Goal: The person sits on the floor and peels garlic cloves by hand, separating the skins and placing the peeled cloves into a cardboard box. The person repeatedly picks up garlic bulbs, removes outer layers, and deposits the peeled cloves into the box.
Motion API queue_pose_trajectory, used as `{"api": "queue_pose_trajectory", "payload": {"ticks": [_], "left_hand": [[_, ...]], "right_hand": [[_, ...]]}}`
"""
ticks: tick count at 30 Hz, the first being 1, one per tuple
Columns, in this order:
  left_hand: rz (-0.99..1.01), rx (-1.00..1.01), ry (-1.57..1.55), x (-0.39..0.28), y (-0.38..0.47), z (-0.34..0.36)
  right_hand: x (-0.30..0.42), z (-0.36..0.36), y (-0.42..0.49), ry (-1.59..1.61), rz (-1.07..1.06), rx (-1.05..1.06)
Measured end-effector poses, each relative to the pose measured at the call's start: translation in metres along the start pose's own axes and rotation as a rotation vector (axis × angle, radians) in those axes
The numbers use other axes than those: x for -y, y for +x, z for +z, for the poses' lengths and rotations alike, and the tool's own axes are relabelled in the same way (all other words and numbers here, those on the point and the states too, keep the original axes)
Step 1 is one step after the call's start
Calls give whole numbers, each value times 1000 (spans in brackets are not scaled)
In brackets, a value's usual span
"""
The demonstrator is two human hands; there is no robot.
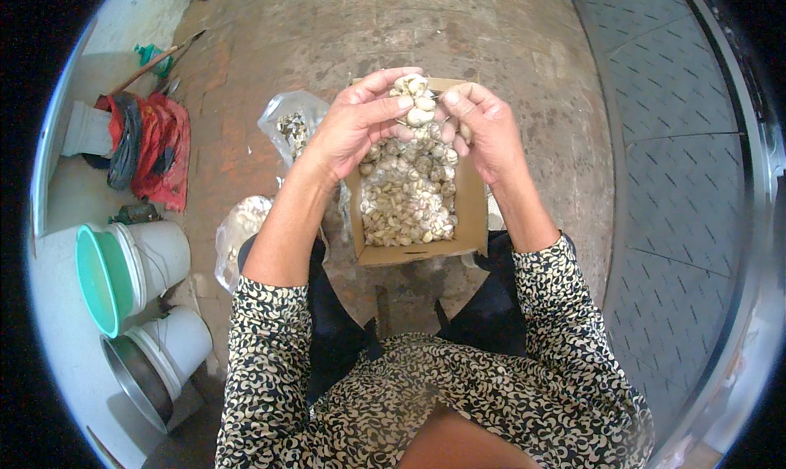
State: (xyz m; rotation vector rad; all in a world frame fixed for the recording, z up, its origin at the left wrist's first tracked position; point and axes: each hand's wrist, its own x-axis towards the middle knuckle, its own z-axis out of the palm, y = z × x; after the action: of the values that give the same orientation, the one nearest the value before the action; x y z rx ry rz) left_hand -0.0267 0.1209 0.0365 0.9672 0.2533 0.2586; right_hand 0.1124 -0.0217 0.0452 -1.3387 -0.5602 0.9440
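Observation:
My left hand [356,112] holds a cluster of pale garlic bulbs [420,109] between thumb and fingers, above the far end of an open cardboard box [470,217]. Close against the cluster's right side is my right hand [488,128], its thumb and forefinger pinched together. A thin dark edge shows by those fingertips, and something tan sits under the curled fingers; neither is clear enough to name. Loose garlic cloves [399,214] fill the near part of the box. Whole bulbs [448,155] lie further back, partly hidden under my hands.
Left of the box lie a clear plastic bag [288,109] with dark bits and another bag [245,214] with pale contents. White buckets [163,254], a green basin [101,278] and a metal bowl [135,377] line the left wall. Grey panels [675,186] run along the right.

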Motion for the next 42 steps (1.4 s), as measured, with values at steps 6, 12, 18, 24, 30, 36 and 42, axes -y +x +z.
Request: {"api": "queue_pose_trajectory", "payload": {"ticks": [6, 12, 18, 24, 30, 36, 42], "left_hand": [[0, -58, 163, 3, 0, 3], [-7, -58, 96, 8, -2, 11], [10, -35, -136, 10, 2, 5], [73, -61, -164, 10, 4, 1], [17, -62, -72, 13, 5, -2], [22, -105, -27, 12, 2, 7], [2, -12, -142, 10, 3, 7]], "right_hand": [[-11, 10, 0, -446, -167, -29], [-21, 11, 2, -605, -346, -176], [-6, 14, -2, 2, -72, -93], [3, 6, -4, 203, 1, 58], [-8, 18, -7, -303, -309, -12], [-10, 15, -7, -609, -328, -60], [-9, 11, -3, -51, -139, -29]]}}
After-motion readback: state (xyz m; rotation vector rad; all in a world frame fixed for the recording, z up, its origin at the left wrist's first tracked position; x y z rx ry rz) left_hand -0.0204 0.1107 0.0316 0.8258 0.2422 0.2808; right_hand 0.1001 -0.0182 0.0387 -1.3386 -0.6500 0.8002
